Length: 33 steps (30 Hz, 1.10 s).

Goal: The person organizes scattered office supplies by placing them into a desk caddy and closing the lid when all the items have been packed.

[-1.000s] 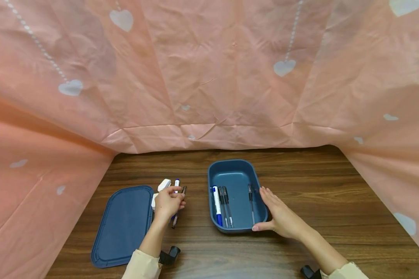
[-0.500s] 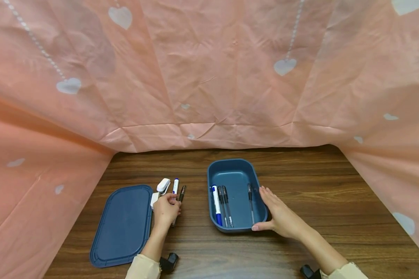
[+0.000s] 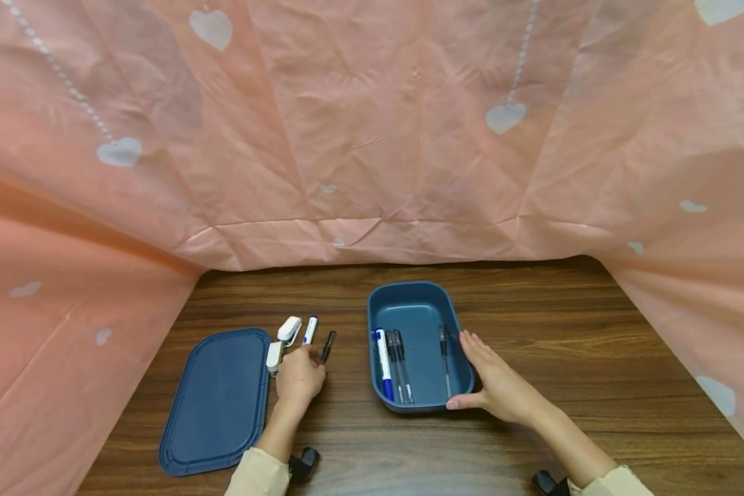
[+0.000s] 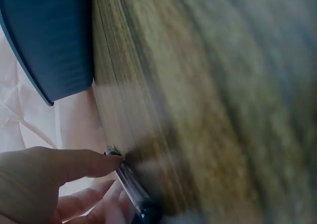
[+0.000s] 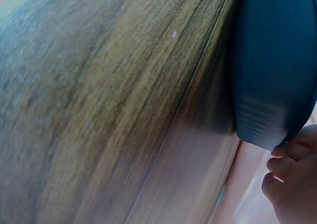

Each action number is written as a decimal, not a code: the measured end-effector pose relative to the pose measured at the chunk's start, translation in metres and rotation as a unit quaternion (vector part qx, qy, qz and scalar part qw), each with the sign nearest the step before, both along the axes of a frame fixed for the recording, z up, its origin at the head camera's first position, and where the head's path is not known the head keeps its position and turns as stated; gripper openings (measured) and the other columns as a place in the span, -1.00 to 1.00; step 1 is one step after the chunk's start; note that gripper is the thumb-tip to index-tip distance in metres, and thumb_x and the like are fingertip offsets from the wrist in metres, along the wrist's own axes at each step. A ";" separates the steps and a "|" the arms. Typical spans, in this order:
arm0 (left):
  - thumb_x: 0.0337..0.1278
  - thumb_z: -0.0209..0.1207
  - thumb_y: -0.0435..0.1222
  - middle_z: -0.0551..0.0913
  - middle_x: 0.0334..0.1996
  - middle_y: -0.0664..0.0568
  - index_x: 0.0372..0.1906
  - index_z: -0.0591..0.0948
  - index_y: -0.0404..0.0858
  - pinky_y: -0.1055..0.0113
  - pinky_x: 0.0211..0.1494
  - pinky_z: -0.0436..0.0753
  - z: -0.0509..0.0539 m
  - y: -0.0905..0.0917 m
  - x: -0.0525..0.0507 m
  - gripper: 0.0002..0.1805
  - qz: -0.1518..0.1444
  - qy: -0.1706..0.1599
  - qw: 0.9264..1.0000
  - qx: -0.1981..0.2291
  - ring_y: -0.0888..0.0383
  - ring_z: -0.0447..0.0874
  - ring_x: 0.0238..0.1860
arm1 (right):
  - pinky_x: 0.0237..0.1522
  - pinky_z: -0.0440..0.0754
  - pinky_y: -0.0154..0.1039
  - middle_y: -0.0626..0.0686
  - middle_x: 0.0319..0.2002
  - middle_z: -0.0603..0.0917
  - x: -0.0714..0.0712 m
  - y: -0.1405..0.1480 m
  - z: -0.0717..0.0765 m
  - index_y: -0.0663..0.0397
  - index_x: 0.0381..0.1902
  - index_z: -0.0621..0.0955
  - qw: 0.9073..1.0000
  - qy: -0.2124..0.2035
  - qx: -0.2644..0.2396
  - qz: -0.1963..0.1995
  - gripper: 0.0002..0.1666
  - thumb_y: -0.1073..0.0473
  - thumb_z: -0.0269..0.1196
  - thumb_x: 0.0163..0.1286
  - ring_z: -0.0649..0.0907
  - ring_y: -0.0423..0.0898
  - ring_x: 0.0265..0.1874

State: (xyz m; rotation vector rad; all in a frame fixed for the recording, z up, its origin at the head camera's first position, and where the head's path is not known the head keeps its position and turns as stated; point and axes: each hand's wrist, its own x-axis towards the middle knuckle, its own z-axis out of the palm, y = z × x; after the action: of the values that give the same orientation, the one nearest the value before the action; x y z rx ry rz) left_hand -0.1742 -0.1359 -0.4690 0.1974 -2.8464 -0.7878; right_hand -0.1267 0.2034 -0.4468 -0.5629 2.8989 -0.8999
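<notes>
In the head view my left hand (image 3: 300,375) pinches a black gel pen (image 3: 328,347), whose dark end sticks out beyond the fingers. The left wrist view shows the thumb of that hand (image 4: 44,184) on the clear barrel of the pen (image 4: 132,184), low over the wood. My right hand (image 3: 505,389) rests against the near right corner of a blue box (image 3: 423,362), fingers straight along its side and thumb at the near rim. Inside lie a blue-and-white marker (image 3: 384,362) and several black pens (image 3: 444,358). In the right wrist view fingertips (image 5: 285,157) touch the box (image 5: 277,60).
A flat blue lid (image 3: 220,399) lies left of the left hand. Between them are two white staplers (image 3: 289,329), (image 3: 274,357), and a second marker (image 3: 310,331) lies just beyond the hand. A pink curtain (image 3: 372,138) encloses the wooden table (image 3: 397,455).
My left hand has come down and nearer, and its fingers have closed on the pen, whose far end has swung slightly right. The right hand and the box have stayed in place.
</notes>
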 end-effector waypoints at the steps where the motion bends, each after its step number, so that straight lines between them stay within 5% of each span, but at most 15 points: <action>1: -0.22 0.33 -0.39 0.69 -0.57 0.00 -0.27 0.69 -0.28 0.14 -0.51 0.54 0.000 0.000 0.000 -0.75 -0.005 -0.001 1.000 -0.009 -0.06 0.67 -0.47 | 0.39 0.10 0.32 0.37 0.48 0.09 0.000 0.000 0.000 0.42 0.45 0.10 1.000 0.000 0.000 -0.001 0.38 -0.29 0.45 -0.06 0.10 0.34 0.47; 4: -0.20 0.34 -0.38 0.70 -0.56 0.01 -0.22 0.67 -0.27 0.13 -0.46 0.56 -0.001 -0.001 -0.001 -0.71 -0.020 -0.002 1.000 -0.006 -0.03 0.67 -0.47 | 0.39 0.12 0.31 0.37 0.48 0.10 0.001 -0.001 -0.001 0.42 0.45 0.10 1.000 0.000 0.001 -0.001 0.37 -0.29 0.45 -0.05 0.10 0.34 0.47; 10: -0.17 0.30 -0.45 0.73 -0.61 0.09 -0.17 0.66 -0.24 0.20 -0.33 0.59 -0.004 0.001 -0.001 -0.69 -0.068 0.032 0.994 0.074 0.13 0.69 -0.49 | 0.39 0.11 0.30 0.37 0.48 0.11 0.000 -0.002 -0.001 0.43 0.45 0.11 1.000 0.006 0.004 0.002 0.36 -0.26 0.47 -0.06 0.11 0.34 0.47; 15: -0.10 0.31 -0.42 0.75 -0.57 0.07 -0.19 0.68 -0.18 0.34 -0.41 0.56 0.009 0.008 0.000 -0.73 -0.077 0.030 0.984 0.155 0.27 0.68 -0.52 | 0.40 0.10 0.31 0.37 0.48 0.11 0.001 -0.001 0.000 0.43 0.45 0.10 1.000 0.003 0.002 -0.001 0.36 -0.25 0.47 -0.05 0.10 0.33 0.47; 17: -0.05 0.31 -0.42 0.76 -0.52 0.01 -0.15 0.67 -0.19 0.41 -0.45 0.54 0.019 0.013 0.000 -0.73 -0.076 0.012 0.973 0.219 0.30 0.67 -0.52 | 0.39 0.11 0.31 0.38 0.47 0.11 0.002 -0.001 0.000 0.44 0.45 0.10 1.000 0.004 0.000 -0.001 0.36 -0.25 0.47 -0.05 0.11 0.34 0.47; 20: 0.00 0.30 -0.41 0.76 -0.46 -0.07 -0.10 0.67 -0.20 0.46 -0.48 0.53 0.035 0.021 0.002 -0.72 -0.080 -0.011 0.944 0.319 0.31 0.66 -0.51 | 0.38 0.13 0.32 0.40 0.46 0.12 0.003 0.000 0.001 0.46 0.44 0.11 1.000 0.011 0.002 0.001 0.35 -0.26 0.46 -0.04 0.12 0.36 0.45; 24: 0.04 0.31 -0.40 0.76 -0.38 -0.12 -0.08 0.68 -0.23 0.44 -0.39 0.60 0.054 0.035 0.005 -0.72 -0.100 -0.021 0.913 0.395 0.30 0.66 -0.47 | 0.39 0.12 0.31 0.39 0.47 0.11 0.003 0.001 0.002 0.45 0.44 0.10 1.000 0.008 0.002 -0.001 0.36 -0.28 0.45 -0.04 0.12 0.35 0.46; 28: 0.07 0.29 -0.45 0.75 -0.32 -0.16 -0.10 0.69 -0.30 0.38 -0.30 0.68 0.069 0.051 0.009 -0.75 -0.126 -0.024 0.891 0.435 0.23 0.69 -0.40 | 0.39 0.11 0.32 0.38 0.48 0.10 0.004 0.002 0.002 0.44 0.45 0.09 1.000 0.000 0.000 -0.003 0.36 -0.28 0.45 -0.03 0.10 0.35 0.47; 33: 0.09 0.27 -0.47 0.75 -0.28 -0.17 -0.12 0.69 -0.37 0.39 -0.26 0.71 0.076 0.069 0.011 -0.78 -0.151 -0.037 0.873 0.461 0.19 0.72 -0.33 | 0.38 0.13 0.32 0.39 0.47 0.11 0.004 0.000 0.002 0.45 0.44 0.10 1.000 0.006 0.000 -0.004 0.35 -0.26 0.46 -0.03 0.12 0.36 0.46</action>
State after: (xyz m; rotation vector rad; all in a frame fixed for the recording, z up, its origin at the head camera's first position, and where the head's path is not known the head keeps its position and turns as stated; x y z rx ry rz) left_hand -0.1631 -0.0665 -0.3927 -0.1129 -2.3261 -2.1889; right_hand -0.1223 0.2034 -0.4450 -0.5586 2.9147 -0.8994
